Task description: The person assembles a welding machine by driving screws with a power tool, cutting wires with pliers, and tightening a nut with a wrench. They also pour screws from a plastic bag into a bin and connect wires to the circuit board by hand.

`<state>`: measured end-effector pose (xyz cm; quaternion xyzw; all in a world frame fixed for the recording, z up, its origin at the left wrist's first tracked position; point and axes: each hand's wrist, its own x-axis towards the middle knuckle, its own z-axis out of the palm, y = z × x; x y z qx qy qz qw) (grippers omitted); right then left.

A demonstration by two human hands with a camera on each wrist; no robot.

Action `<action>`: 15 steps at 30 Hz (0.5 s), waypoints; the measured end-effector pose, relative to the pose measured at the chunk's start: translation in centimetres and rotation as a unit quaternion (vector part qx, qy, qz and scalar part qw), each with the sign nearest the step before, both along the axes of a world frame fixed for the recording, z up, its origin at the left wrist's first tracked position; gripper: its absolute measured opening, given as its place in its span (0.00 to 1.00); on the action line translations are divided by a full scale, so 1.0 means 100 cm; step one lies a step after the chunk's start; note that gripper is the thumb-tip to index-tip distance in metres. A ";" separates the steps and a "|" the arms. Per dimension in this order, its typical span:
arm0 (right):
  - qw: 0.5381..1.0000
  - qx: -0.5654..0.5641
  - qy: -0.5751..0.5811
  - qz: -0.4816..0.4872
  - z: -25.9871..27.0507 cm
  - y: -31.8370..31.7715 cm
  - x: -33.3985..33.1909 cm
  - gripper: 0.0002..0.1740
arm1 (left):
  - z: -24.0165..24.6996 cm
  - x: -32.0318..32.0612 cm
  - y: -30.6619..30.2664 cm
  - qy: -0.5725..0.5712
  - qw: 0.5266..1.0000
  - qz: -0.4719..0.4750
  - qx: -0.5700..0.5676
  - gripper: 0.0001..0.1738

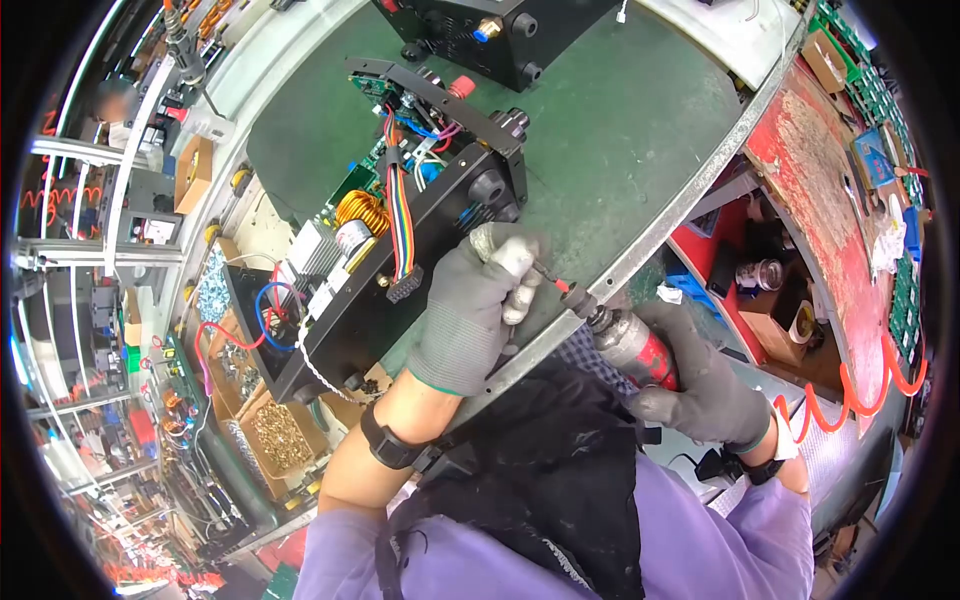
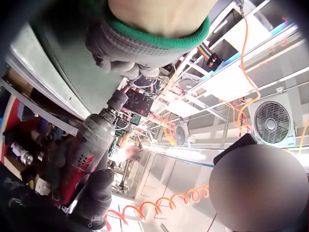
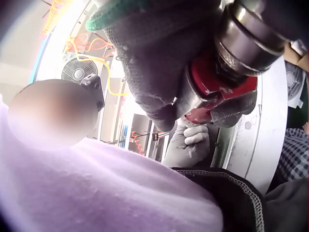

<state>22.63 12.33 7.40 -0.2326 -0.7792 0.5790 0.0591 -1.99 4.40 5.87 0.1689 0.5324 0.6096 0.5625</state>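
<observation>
In the head view my right hand [image 1: 700,385], in a grey glove, grips a red and grey power screwdriver [image 1: 635,345] round its body. Its thin bit [image 1: 562,285], with a red band, points up and left to my left hand [image 1: 470,305]. That gloved hand has its fingers curled, thumb and forefinger pinching at the bit's tip; any small part between them is hidden. Just beyond the left hand lies a black-framed electronic unit [image 1: 400,270] with a copper coil [image 1: 362,212], a rainbow ribbon cable [image 1: 400,220] and black knobs on its end panel.
Another black unit [image 1: 510,45] stands at the far side of the green mat [image 1: 610,130]. A metal edge [image 1: 690,205] borders the bench. Bins of brass fasteners [image 1: 283,437] are at the left. A red coiled air hose [image 1: 850,400] hangs at the right beside a red shelf [image 1: 800,130].
</observation>
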 end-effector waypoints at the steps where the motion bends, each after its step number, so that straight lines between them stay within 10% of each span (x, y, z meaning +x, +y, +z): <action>1: 1.000 -0.010 0.009 0.007 -0.001 0.001 0.000 0.40 | -0.002 -0.001 0.001 0.002 1.000 0.000 0.000 0.17; 6: 0.986 -0.149 0.060 -0.047 -0.009 0.007 -0.007 0.41 | 0.014 0.006 0.003 -0.060 0.998 0.004 0.008 0.23; 8: 0.984 -0.136 0.094 -0.066 -0.009 0.013 -0.013 0.42 | 0.039 0.005 -0.001 0.173 0.980 -0.047 -0.088 0.20; 10: 0.983 -0.154 0.043 -0.085 0.003 0.020 -0.020 0.44 | 0.031 -0.002 0.005 0.634 0.750 0.042 0.185 0.15; 12: 0.985 -0.139 0.052 -0.086 -0.004 0.023 -0.022 0.43 | 0.054 -0.005 0.006 0.845 0.516 0.049 0.130 0.23; 15: 0.990 -0.110 0.048 -0.078 -0.005 0.028 -0.024 0.43 | 0.071 -0.018 0.023 0.882 0.471 -0.024 0.003 0.37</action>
